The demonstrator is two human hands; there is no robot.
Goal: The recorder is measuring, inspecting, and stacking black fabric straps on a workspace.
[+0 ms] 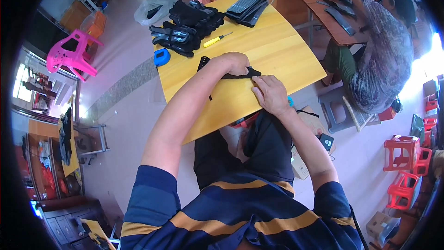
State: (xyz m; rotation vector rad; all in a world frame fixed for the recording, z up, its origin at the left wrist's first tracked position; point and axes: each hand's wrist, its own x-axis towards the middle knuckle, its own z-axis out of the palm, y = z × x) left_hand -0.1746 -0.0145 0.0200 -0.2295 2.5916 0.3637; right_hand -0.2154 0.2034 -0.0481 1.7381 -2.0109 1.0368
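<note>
On the yellow wooden table (273,41), a black strap-like piece (238,76) lies beneath my hands. Its left part (203,62) carries a row of light dots or holes and is partly covered by my forearm. My left hand (237,63) is closed with its fingers curled down on the piece, gripping or pressing it. Beside the strap's right tip rests my right hand (273,93), fingers lying flat against its end and thumb apart. A yellow screwdriver (215,41) lies farther back, and a blue tape-measure-like object (162,57) sits at the left edge.
A pile of black padded items (194,22) and a stack of grey-black ribbed strips (249,8) occupy the table's far side. To the right, another person (381,55) sits at a brown table (300,9). A pink chair (71,53) stands left, red stools (401,153) right.
</note>
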